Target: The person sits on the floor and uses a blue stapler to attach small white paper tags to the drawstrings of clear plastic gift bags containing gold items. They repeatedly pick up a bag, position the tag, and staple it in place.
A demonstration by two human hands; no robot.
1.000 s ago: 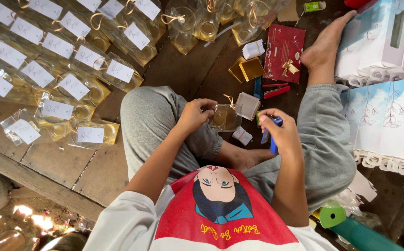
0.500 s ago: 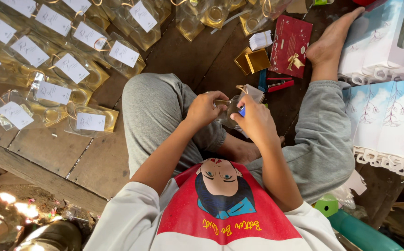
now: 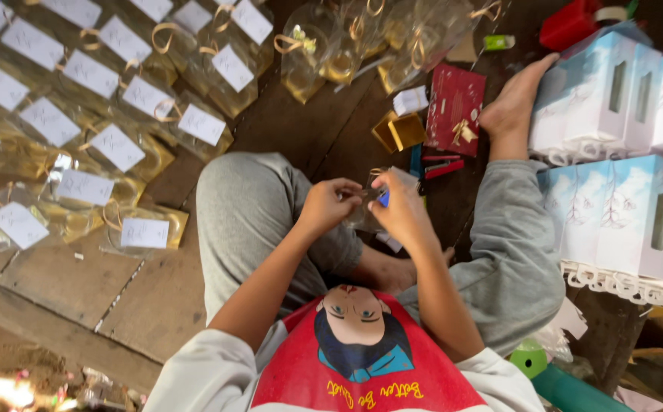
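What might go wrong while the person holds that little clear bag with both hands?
1. The left hand and right hand pinch the small clear packet above the lap; it may slip and drop onto the wooden floor.
2. A blue thing sits in the right hand too, so the grip looks crowded.
3. The bare foot lies close to the red card and could nudge it.

white-tagged clear bags [image 3: 144, 229] left, pale-blue boxes [image 3: 621, 214] right
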